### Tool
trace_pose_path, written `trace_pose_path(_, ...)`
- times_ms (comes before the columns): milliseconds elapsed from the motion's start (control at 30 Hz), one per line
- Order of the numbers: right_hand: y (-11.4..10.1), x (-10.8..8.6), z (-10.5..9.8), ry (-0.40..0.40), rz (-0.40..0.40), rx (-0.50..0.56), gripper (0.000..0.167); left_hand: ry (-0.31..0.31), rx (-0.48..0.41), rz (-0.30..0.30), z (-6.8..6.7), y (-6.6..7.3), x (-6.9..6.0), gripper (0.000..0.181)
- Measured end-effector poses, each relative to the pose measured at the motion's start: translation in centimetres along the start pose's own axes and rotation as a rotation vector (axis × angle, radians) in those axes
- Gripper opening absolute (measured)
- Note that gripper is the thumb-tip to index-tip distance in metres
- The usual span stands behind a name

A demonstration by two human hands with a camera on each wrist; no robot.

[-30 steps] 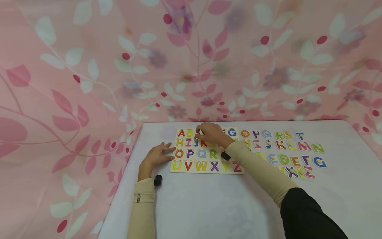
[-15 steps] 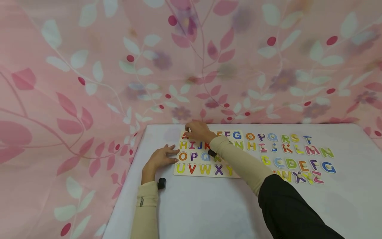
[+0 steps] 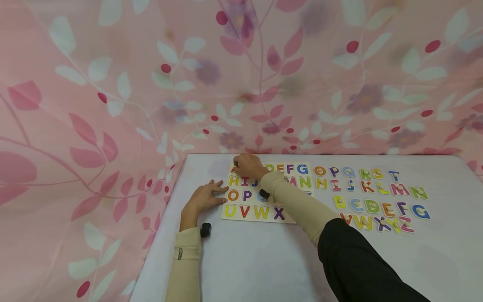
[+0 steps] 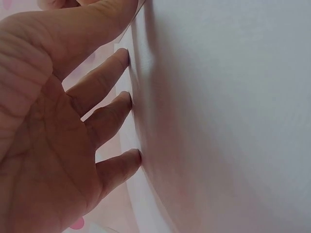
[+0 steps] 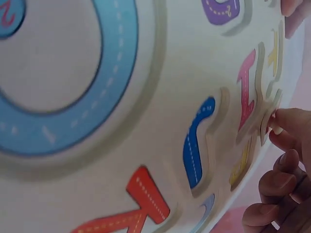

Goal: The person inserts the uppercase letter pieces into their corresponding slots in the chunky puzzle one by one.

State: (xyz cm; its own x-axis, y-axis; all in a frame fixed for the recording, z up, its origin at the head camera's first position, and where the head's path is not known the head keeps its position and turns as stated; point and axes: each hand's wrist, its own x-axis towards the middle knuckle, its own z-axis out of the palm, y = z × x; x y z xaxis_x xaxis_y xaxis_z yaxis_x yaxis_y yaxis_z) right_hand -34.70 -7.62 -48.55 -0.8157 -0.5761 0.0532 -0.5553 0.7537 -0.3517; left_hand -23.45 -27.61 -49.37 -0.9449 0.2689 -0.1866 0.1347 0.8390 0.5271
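Observation:
A wooden alphabet board (image 3: 250,216) with coloured letter recesses lies on the white table. Over its top-left corner, my right hand (image 3: 249,165) pinches the knob of a letter A piece (image 5: 267,121) between thumb and finger. That piece shows nearly edge-on in the right wrist view, by the A recess; the hand mostly hides it in the head view. My left hand (image 3: 203,198) rests at the board's left edge with fingers spread. In the left wrist view, the left hand's fingertips (image 4: 127,99) touch down along that edge.
Several loose knobbed letters lie in rows right of the board, among them the O (image 3: 320,170), H (image 3: 321,183), B (image 3: 339,202) and Z (image 3: 406,225). The right forearm crosses the board's lower right. A pink floral cloth (image 3: 241,84) hangs behind the table.
My right hand has carried the letter A piece leftward, from around the C area to the board's top-left corner. The left hand stays at the edge. The head view has shifted slightly.

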Motion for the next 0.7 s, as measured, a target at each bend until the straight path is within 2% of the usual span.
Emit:
trace_pose_path(400, 0.13, 0.38, 0.41, -0.011, 0.021, -0.038, 0.016, 0.012, -0.004, 0.016, 0.12, 0.13, 0.25, 0.052)
trace_pose_path(567, 0.10, 0.33, 0.51, -0.024, 0.029, -0.024, 0.013, 0.016, -0.007, 0.001, 0.08, 0.14, 0.15, 0.052)
trace_pose_path(700, 0.08, 0.10, -0.01, -0.010, 0.050, -0.009, 0.020, 0.018, 0.007, 0.001, -0.14, -0.05, -0.11, 0.052)
